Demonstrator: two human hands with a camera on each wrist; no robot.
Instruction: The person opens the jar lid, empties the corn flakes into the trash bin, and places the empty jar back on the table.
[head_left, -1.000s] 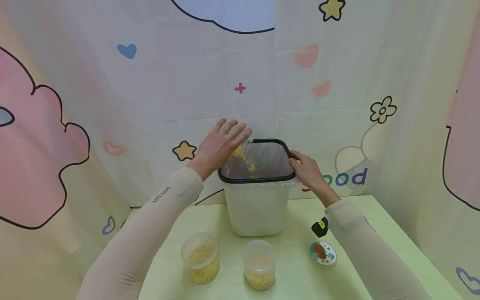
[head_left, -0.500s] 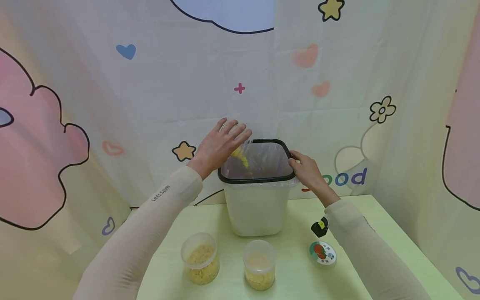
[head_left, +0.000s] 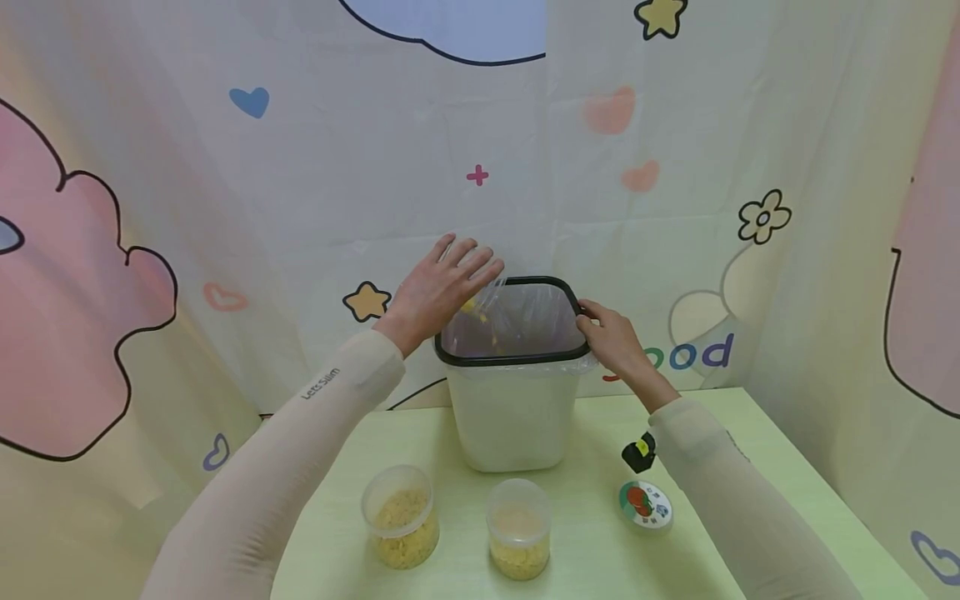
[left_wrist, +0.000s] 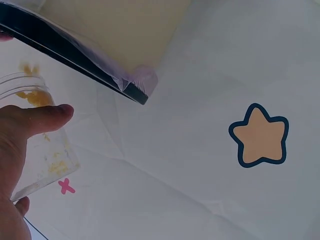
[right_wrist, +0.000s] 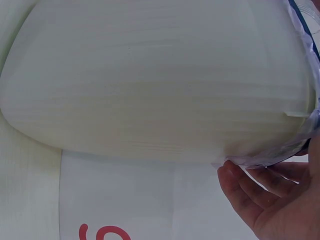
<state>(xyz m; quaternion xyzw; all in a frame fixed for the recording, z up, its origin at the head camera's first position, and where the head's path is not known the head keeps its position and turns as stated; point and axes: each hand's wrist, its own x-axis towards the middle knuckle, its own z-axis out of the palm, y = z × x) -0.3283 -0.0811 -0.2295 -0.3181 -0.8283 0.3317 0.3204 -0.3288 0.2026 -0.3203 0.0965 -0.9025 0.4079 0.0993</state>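
My left hand [head_left: 442, 292] grips a clear plastic jar [left_wrist: 57, 157], tipped over the opening of a white trash bin [head_left: 513, 421]. In the left wrist view, the thumb lies across the jar's side and yellow bits cling inside and at its mouth. Yellow crumbs [head_left: 483, 317] are dropping into the bin in the head view. Much of the jar is hidden there behind the hand. A clear liner bag [head_left: 536, 317] lines the bin under its black rim [head_left: 517, 361]. My right hand [head_left: 617, 340] holds the bin's right rim, thumb on top and fingers outside.
Two clear tubs of yellow crumbly stuff, a left tub [head_left: 405, 537] and a right tub [head_left: 520, 546], stand on the table [head_left: 585, 558] before the bin. A round tomato-printed lid [head_left: 646, 505] and a small black object [head_left: 640, 453] lie right. A printed curtain [head_left: 375, 167] hangs behind.
The yellow clump pouring from the jar has shrunk to a few crumbs falling into the bin. Both hands and the bin keep nearly the same places.
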